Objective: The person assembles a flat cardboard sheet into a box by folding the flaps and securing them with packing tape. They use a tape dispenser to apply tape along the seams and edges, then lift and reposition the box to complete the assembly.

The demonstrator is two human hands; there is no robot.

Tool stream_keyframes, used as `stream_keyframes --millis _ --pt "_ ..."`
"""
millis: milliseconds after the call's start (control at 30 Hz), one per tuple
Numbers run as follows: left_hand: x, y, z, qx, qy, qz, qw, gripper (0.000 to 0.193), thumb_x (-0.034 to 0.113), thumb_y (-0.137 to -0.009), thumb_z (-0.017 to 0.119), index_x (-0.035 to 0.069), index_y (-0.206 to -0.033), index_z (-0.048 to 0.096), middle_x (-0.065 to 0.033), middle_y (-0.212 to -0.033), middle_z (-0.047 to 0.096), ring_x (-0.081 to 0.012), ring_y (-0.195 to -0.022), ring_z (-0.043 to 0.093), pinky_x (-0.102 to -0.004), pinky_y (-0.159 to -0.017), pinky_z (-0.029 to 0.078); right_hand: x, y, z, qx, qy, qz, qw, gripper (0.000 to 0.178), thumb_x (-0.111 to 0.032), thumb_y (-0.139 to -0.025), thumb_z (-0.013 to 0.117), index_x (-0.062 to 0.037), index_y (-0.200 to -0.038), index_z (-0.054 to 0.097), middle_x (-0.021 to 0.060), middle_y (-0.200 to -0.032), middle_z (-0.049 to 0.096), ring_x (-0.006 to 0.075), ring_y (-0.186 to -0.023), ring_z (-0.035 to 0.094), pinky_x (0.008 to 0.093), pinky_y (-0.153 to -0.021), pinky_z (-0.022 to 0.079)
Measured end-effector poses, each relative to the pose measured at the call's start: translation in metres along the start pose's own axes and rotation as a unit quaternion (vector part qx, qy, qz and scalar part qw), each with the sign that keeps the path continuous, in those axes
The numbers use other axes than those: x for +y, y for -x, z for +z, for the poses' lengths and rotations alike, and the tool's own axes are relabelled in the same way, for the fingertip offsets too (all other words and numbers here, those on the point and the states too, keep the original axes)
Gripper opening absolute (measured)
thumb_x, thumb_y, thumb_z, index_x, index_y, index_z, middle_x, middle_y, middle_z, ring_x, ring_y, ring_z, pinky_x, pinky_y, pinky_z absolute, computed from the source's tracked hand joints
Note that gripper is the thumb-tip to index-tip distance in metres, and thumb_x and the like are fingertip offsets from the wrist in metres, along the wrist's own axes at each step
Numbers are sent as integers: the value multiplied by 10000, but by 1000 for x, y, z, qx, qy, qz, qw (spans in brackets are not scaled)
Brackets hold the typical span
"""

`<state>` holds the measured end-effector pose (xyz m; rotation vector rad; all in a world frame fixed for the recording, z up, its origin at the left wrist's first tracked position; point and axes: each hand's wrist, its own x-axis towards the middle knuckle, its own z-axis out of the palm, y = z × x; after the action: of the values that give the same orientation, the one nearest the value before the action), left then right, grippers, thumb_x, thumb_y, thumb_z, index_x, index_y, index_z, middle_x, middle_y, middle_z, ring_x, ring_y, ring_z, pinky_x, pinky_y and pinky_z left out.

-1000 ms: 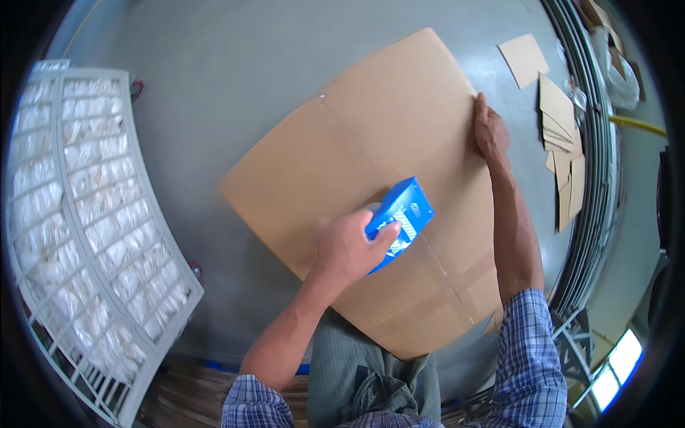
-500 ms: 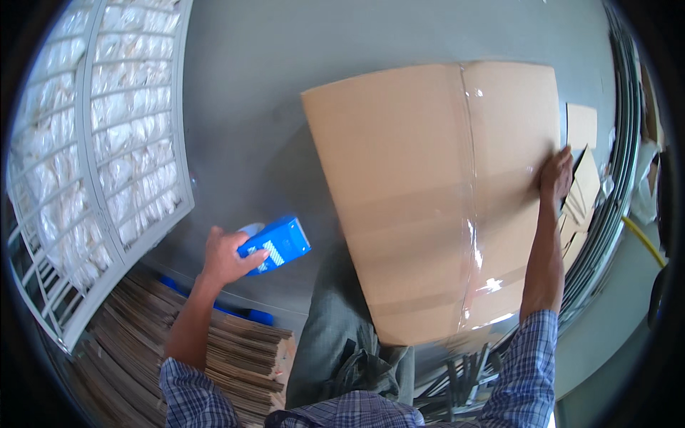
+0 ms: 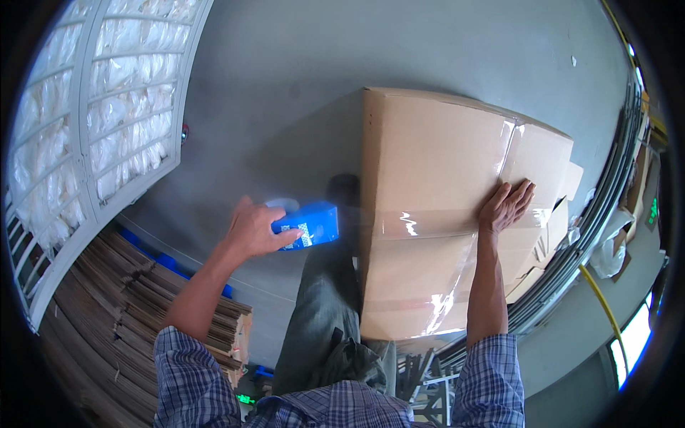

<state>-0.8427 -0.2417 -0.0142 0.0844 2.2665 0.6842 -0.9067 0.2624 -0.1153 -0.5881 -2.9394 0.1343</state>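
Observation:
A large brown cardboard box [image 3: 435, 185] stands to the right of my legs, with strips of shiny clear tape running along and across its upper face. On that face my right hand [image 3: 505, 207] lies flat, fingers stretched out, beside the lengthwise tape strip. My left hand [image 3: 253, 225] is wrapped round a blue tape dispenser [image 3: 314, 225], held in the air left of the box and apart from it. Motion blurs the dispenser slightly, and a pale round part shows behind my fingers.
White barred racks [image 3: 85, 128] filled with clear plastic-wrapped goods stand at left. Flattened cardboard [image 3: 143, 314] is stacked below them. Cardboard pieces [image 3: 549, 235] and long grey bars [image 3: 606, 192] lie beyond the box at right, near a yellow hose-like line [image 3: 603, 299].
My right hand has moved from the box's right edge onto its upper face. The box has turned, showing its left side and a crosswise tape strip. My left hand has shifted right with the dispenser.

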Motion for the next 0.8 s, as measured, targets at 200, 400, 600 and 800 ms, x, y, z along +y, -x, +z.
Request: stream_keyframes --millis 200,400,600,800 --pt "-12 -17 9 -48 -10 -23 999 479 559 -798 675 82 -793 711 -132 -758 699 -292 -679 620 -409 -782 408 5 8 6 13 8 -18 1000 668 -502 -1048 301 -37 -1528 320 176 -1604 270 334 -1490 221 479 -1198 150" --pt "17 -73 45 -60 58 -18 996 393 478 -848 653 113 -962 747 -109 -842 725 -285 -770 670 -425 -867 377 -16 9 -13 -4 -49 31 998 651 -490 -1052 312 -14 -1490 386 191 -1583 308 341 -1478 251 478 -1191 187" --pt "30 -66 57 -15 30 -14 999 352 431 -832 686 91 -910 736 -133 -809 720 -286 -767 678 -426 -882 363 -85 93 -11 -34 -13 -79 996 738 -481 -1023 377 46 -1525 255 242 -1598 231 396 -1491 192 516 -1202 145" --pt "-5 -64 73 49 -126 -54 989 324 398 -838 694 75 -817 710 -169 -764 698 -344 -742 667 -495 -890 394 -121 89 -36 -163 4 4 987 893 -551 -953 491 28 -1552 168 257 -1624 110 399 -1519 49 562 -1202 68"
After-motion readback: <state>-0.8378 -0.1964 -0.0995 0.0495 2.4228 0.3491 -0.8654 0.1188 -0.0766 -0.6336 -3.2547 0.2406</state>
